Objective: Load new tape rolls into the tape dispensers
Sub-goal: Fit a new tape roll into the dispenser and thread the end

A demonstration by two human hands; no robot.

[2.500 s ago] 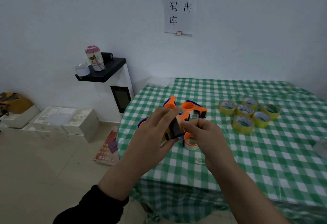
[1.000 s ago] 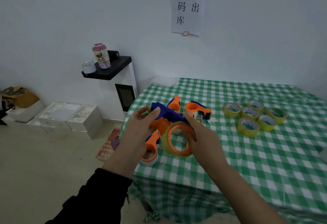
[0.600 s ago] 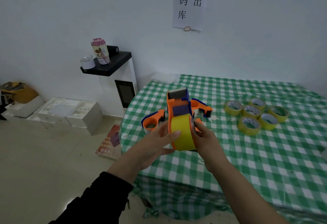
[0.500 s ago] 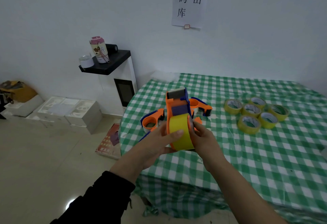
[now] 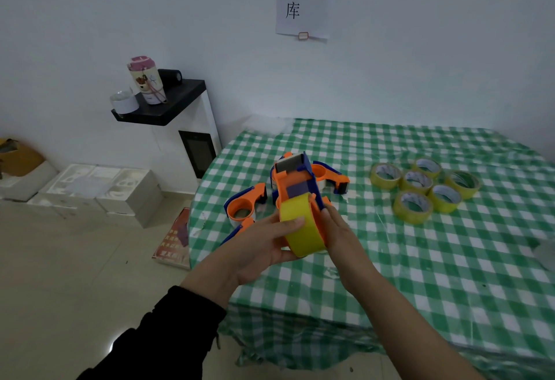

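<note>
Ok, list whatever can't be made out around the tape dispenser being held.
Head view, the only one:
- Yellow tape roll, gripped by the left hand in the held orange-and-blue plastic dispenser: seen edge-on, so its core and seating are hidden.
- Right hand: fingertips hidden behind that dispenser.
- Second orange-and-blue dispenser lying behind: partly hidden by the held one.
- White paper wall sign: cut by the top edge.
</note>
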